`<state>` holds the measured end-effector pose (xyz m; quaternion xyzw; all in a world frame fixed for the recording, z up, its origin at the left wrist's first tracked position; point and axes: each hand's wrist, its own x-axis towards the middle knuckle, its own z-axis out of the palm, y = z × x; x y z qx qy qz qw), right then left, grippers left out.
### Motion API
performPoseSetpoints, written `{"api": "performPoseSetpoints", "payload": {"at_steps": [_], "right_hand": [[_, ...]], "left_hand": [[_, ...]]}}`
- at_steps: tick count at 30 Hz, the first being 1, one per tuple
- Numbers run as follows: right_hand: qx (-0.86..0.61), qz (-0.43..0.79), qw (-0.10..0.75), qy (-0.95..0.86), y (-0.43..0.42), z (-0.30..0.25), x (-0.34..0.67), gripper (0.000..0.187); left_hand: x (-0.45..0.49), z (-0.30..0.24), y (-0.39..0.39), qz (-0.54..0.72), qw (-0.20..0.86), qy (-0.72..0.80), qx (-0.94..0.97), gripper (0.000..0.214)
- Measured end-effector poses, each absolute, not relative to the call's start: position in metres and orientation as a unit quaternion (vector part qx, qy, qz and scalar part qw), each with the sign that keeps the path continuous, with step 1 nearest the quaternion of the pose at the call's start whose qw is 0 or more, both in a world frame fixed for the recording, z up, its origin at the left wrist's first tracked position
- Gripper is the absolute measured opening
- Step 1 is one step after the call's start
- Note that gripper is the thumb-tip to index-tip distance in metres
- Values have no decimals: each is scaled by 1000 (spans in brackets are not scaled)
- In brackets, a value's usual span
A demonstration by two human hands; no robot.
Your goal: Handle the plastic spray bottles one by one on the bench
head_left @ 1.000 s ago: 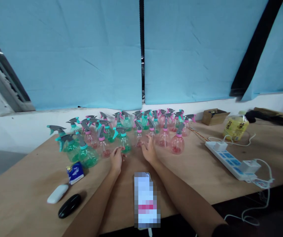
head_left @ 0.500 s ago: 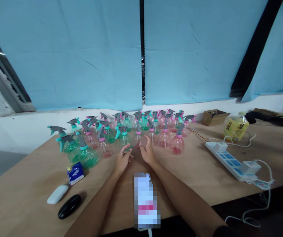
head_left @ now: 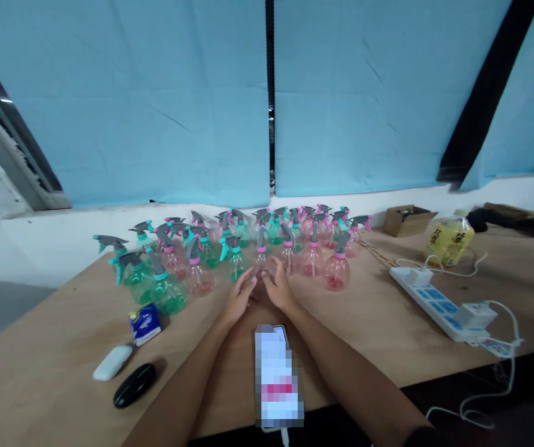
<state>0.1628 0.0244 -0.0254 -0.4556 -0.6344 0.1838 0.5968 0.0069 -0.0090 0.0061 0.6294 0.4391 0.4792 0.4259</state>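
Observation:
Several small spray bottles, pink and green with grey triggers, stand crowded at the far middle of the wooden table (head_left: 364,323). My left hand (head_left: 238,300) and my right hand (head_left: 279,289) reach side by side to the front of the group. Both close in around a pink spray bottle (head_left: 260,263) at the front. The fingers of each hand are stretched out and touch or nearly touch its base from either side. A green spray bottle (head_left: 236,261) stands just left of it.
A phone (head_left: 278,375) lies between my forearms near the front edge. At the left lie a blue packet (head_left: 146,323), a white case (head_left: 112,362) and a black case (head_left: 134,385). A power strip (head_left: 439,302) with cables, a yellow bottle (head_left: 449,237) and a cardboard box (head_left: 409,219) are on the right.
My left hand has moved right from the green bottle toward my right hand, and both now flank the front pink bottle. The view has shifted slightly.

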Motion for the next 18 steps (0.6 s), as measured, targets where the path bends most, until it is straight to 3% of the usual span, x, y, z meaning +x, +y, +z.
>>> {"api": "performPoseSetpoints", "payload": {"at_steps": [7, 13, 18], "right_hand": [[-464, 160, 615, -618, 19, -19, 165, 50], [-460, 205, 605, -616, 19, -19, 166, 54], [-456, 170, 635, -600, 20, -17, 170, 51]], "left_hand": [[9, 10, -15, 472, 368, 443, 668, 66], [7, 13, -17, 442, 388, 437, 681, 70], [5, 7, -15, 465, 360, 419, 692, 67]]}}
